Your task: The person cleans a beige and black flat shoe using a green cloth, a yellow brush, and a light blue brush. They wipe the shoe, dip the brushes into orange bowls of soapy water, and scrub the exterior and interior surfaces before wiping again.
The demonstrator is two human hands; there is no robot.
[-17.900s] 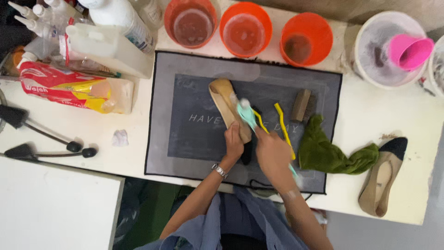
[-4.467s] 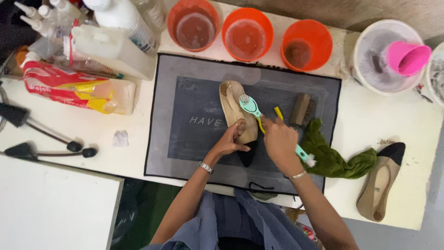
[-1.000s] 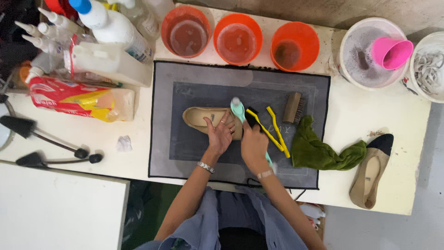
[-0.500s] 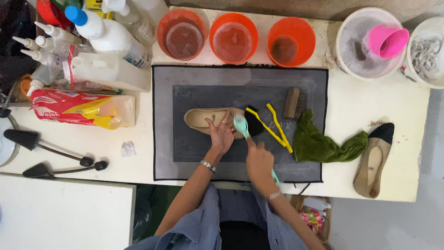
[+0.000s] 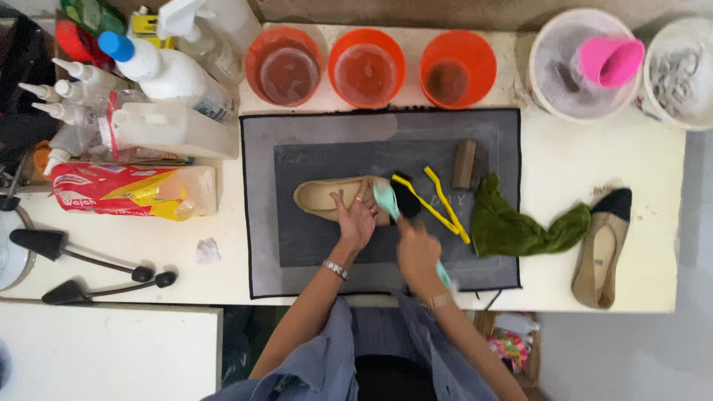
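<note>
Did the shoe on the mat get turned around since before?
Yes. The beige shoe stood pointing toward the orange bowls; now it lies sideways across the grey mat, under the left hand.

The person wears a loose grey-blue garment with short sleeves that leave both forearms bare. A silver metal watch or bracelet circles the wrist of the left hand (image 5: 356,219), and rings show on two of its fingers. A thin, pale band circles the wrist of the right hand (image 5: 417,251).
</note>
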